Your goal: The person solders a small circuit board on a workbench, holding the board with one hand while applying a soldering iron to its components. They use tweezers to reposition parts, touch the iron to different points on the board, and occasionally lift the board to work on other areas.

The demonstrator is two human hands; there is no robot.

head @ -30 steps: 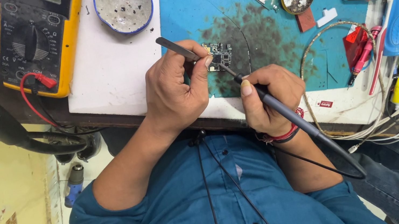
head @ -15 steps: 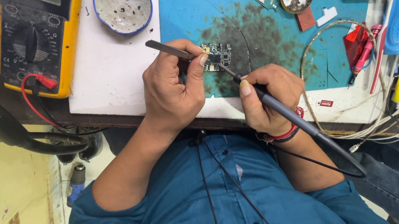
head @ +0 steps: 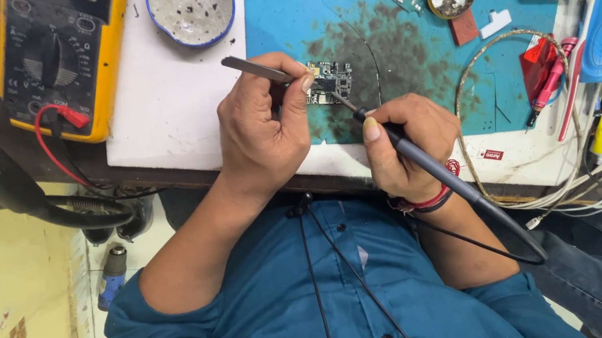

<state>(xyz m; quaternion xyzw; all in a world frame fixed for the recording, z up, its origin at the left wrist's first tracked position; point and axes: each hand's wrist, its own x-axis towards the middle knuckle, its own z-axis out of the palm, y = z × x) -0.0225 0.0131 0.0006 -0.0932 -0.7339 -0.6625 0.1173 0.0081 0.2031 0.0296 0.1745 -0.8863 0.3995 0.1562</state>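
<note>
The left hand [head: 261, 130] has its fingers pinched on thin metal tweezers [head: 256, 69], their tips at the small dark circuit board [head: 329, 81]. The right hand [head: 408, 146] has its fingers closed around a dark soldering iron [head: 433, 170], its tip touching that board. The board lies on the stained blue mat [head: 384, 30], near the front edge of the surface [head: 167, 110]. A yellow multimeter [head: 63, 58] sits toward the left edge, beside a round blue-rimmed dish [head: 191, 3].
</note>
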